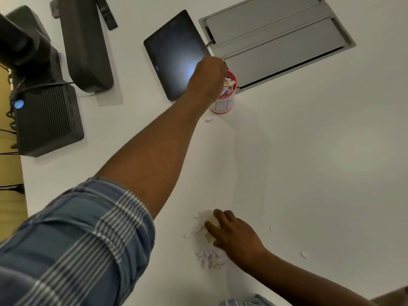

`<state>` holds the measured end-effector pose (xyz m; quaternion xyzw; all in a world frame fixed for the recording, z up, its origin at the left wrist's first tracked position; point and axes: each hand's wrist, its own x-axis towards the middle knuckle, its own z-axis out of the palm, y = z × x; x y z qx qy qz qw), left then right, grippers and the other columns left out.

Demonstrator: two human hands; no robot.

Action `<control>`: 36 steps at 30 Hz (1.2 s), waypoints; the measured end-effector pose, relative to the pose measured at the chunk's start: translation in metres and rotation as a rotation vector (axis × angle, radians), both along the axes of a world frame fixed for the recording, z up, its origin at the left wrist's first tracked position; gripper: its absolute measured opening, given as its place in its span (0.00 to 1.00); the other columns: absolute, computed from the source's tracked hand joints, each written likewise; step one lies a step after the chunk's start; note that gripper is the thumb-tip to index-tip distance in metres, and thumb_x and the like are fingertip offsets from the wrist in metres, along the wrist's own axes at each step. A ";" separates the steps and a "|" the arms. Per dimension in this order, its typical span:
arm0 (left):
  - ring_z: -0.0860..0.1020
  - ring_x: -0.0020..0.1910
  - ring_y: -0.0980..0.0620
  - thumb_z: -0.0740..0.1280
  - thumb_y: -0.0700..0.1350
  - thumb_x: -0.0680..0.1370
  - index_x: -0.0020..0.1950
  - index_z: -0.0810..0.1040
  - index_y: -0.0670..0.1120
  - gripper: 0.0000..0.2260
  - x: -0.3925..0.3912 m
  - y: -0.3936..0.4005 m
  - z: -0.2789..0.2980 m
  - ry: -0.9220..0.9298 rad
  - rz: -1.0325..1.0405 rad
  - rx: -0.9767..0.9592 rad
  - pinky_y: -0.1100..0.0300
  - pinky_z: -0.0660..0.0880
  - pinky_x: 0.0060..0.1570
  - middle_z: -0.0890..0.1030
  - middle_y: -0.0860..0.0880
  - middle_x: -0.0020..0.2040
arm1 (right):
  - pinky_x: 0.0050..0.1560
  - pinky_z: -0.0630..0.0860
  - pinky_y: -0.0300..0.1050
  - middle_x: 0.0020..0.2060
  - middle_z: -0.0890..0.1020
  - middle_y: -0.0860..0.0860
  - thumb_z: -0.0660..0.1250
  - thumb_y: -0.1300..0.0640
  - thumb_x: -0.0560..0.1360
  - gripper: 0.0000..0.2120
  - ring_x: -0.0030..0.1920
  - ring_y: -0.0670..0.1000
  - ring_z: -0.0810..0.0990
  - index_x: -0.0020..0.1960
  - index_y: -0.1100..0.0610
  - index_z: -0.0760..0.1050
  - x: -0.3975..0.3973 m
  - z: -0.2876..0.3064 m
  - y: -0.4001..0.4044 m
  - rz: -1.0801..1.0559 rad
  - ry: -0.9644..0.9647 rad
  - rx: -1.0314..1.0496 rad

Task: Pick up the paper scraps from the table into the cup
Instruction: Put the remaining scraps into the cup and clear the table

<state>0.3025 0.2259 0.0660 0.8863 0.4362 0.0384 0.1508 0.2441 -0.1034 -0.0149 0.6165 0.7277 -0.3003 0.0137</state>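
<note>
A white cup (pixel 223 105) with a red rim stands at the far middle of the white table (pixel 309 162), and paper scraps (pixel 228 84) show inside it. My left hand (pixel 207 78) hangs over the cup's mouth with its back to me, so its fingertips are hidden. One scrap (pixel 208 119) lies beside the cup's base. Near me, my right hand (pixel 231 233) rests on a pile of pale scraps (pixel 209 258), and its thumb and fingers pinch a beige scrap (pixel 213 220). Two stray scraps, one (pixel 304 254) larger and one (pixel 269 229) tiny, lie to the right.
A dark tablet (pixel 176 56) lies just left of the cup, and a grey cable hatch (pixel 276 40) is behind it. Black devices (pixel 86 45) (pixel 46 120) and a remote (pixel 106 12) crowd the far left, near the table's left edge.
</note>
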 end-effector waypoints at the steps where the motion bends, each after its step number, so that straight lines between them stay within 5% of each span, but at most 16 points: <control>1: 0.79 0.54 0.45 0.72 0.49 0.73 0.60 0.77 0.41 0.19 0.002 -0.001 -0.002 0.015 -0.006 -0.003 0.57 0.74 0.56 0.80 0.41 0.56 | 0.33 0.78 0.42 0.59 0.77 0.55 0.72 0.53 0.69 0.22 0.50 0.53 0.78 0.62 0.52 0.74 0.000 0.003 -0.001 0.020 0.005 0.026; 6: 0.76 0.59 0.43 0.69 0.48 0.75 0.65 0.73 0.41 0.21 0.004 -0.003 -0.008 0.046 -0.040 -0.059 0.56 0.72 0.61 0.78 0.40 0.60 | 0.20 0.68 0.37 0.42 0.81 0.50 0.75 0.55 0.65 0.09 0.36 0.47 0.78 0.44 0.53 0.80 0.000 0.006 -0.006 0.132 -0.029 0.052; 12: 0.74 0.61 0.45 0.67 0.48 0.77 0.65 0.73 0.42 0.19 0.000 -0.001 0.003 0.024 -0.090 -0.122 0.57 0.69 0.60 0.77 0.43 0.61 | 0.39 0.73 0.48 0.52 0.75 0.54 0.54 0.66 0.76 0.13 0.51 0.55 0.74 0.56 0.59 0.73 0.011 0.009 0.005 -0.034 0.048 -0.037; 17: 0.78 0.54 0.47 0.66 0.40 0.75 0.58 0.79 0.44 0.12 -0.020 -0.002 0.014 -0.132 -0.043 -0.087 0.59 0.73 0.53 0.82 0.44 0.54 | 0.35 0.80 0.49 0.45 0.83 0.54 0.71 0.66 0.70 0.11 0.42 0.56 0.83 0.50 0.57 0.82 0.034 0.047 0.039 -0.287 0.168 0.256; 22: 0.79 0.45 0.55 0.63 0.35 0.75 0.52 0.82 0.40 0.10 -0.057 -0.025 -0.005 -0.487 0.212 -0.018 0.80 0.66 0.42 0.85 0.43 0.48 | 0.41 0.81 0.48 0.42 0.85 0.55 0.73 0.65 0.70 0.05 0.40 0.56 0.84 0.44 0.59 0.84 0.072 0.089 0.096 -0.563 0.360 0.528; 27: 0.80 0.53 0.45 0.62 0.35 0.74 0.54 0.81 0.39 0.12 -0.081 -0.053 -0.042 -0.364 0.341 -0.137 0.62 0.72 0.57 0.83 0.41 0.53 | 0.45 0.78 0.44 0.43 0.85 0.57 0.71 0.63 0.70 0.07 0.42 0.55 0.83 0.47 0.60 0.84 0.106 0.114 0.167 -0.697 0.349 0.662; 31: 0.80 0.53 0.42 0.65 0.37 0.74 0.56 0.80 0.39 0.12 -0.102 -0.102 -0.060 -0.304 0.273 -0.226 0.51 0.75 0.57 0.82 0.40 0.54 | 0.47 0.78 0.41 0.45 0.85 0.55 0.69 0.60 0.72 0.09 0.43 0.51 0.82 0.52 0.57 0.83 0.127 0.109 0.219 -0.711 0.259 0.680; 36: 0.74 0.60 0.45 0.63 0.46 0.78 0.64 0.75 0.47 0.15 -0.145 -0.193 -0.073 -0.107 0.063 -0.319 0.52 0.75 0.57 0.77 0.46 0.62 | 0.48 0.76 0.39 0.47 0.85 0.56 0.66 0.58 0.75 0.10 0.46 0.52 0.82 0.53 0.58 0.82 0.137 0.086 0.259 -0.635 0.119 0.614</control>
